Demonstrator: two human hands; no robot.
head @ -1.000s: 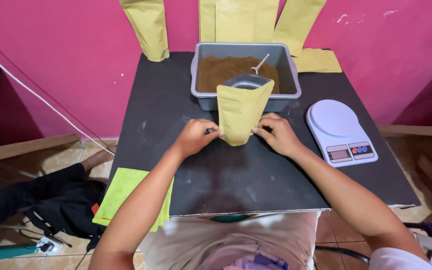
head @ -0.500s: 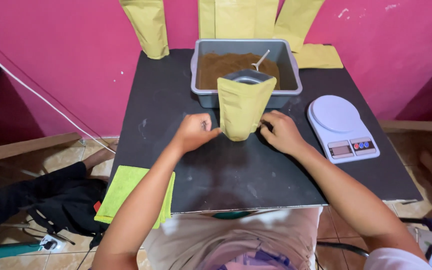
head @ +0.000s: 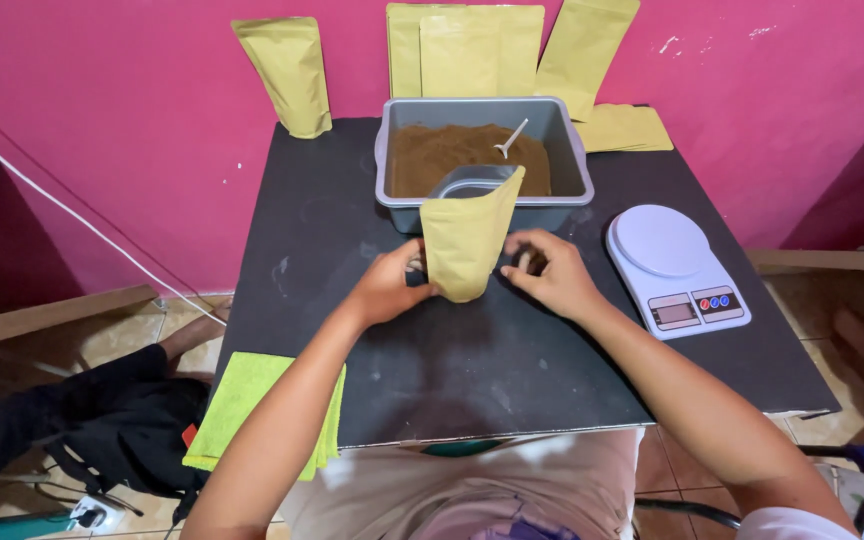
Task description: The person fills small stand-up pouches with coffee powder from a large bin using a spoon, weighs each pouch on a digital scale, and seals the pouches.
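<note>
View: looking down from the person's head at a black surface [head: 352, 330] set against a pink wall [head: 102, 120].

Left hand [head: 389, 285]: its grip is closed on the lower left edge of one open yellow pouch [head: 467, 235], fingers curled round the side.

Right hand [head: 550, 274]: beside the pouch's lower right edge, fingers bent towards it. Whether they press the pouch or only lie next to it cannot be told.

Open yellow pouch: one, standing upright near the middle of the surface between the two hands, its mouth spread wide and showing a silver lining. It stands just in front of the tub.

Tub: one grey rectangular tub [head: 562, 140] at the back of the surface, holding brown powder [head: 442, 150].

Scoop: one small white scoop [head: 512, 137], its handle sticking up out of the powder.

Scale: one white kitchen scale [head: 674, 268] with a round platform, to the right of the right hand and apart from it.

Other pouches: one yellow pouch [head: 287, 72] leans on the wall at the back left; a cluster of standing pouches [head: 472, 50] leans behind the tub, at least three, exact count unclear; a flat stack [head: 624, 128] lies at the back right.

Cloth: one yellow-green cloth [head: 242, 405] hangs off the surface's near left corner.

Floor: one dark bag [head: 92, 440] lies at lower left.
</note>
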